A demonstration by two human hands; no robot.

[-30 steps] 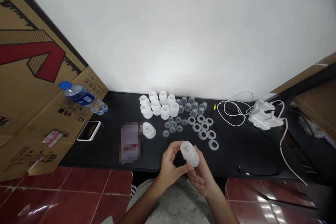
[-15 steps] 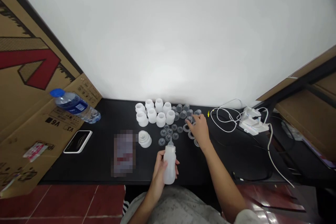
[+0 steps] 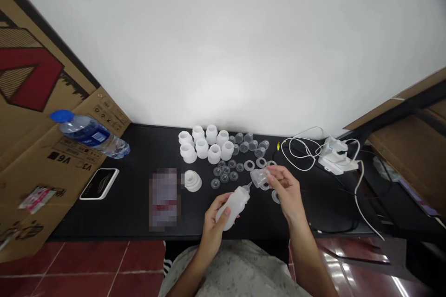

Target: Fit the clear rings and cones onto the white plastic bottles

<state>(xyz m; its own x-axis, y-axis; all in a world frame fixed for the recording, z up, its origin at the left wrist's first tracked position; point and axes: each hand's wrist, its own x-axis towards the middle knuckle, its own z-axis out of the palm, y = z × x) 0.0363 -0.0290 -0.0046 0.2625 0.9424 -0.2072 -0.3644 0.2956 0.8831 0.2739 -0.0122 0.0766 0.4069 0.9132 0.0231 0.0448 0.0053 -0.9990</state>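
My left hand [image 3: 216,220] is closed around a white baby bottle [image 3: 232,209], tilted up to the right with a clear nipple [image 3: 247,186] at its top. Between the fingers of my right hand [image 3: 284,185] is a clear cap [image 3: 258,177], its open end towards the nipple and close to it. Whether the two touch I cannot tell. Behind my hands lie several clear nipples [image 3: 224,177] and several white rings [image 3: 249,165], some partly hidden by my right hand. Further back stand several clear caps [image 3: 244,147] and, left of them, several white bottles [image 3: 201,148].
A stack of white rings [image 3: 193,181] sits left of the nipples. On the left are a blurred-out packet [image 3: 165,199], a phone [image 3: 99,184] and a water bottle [image 3: 91,133] by a cardboard box [image 3: 35,148]. White cables and a power strip [image 3: 336,157] lie at the right.
My right hand has lifted a clear cap from the group at the back and brought it near the bottle's nipple. My left hand has tipped the bottle to the right.
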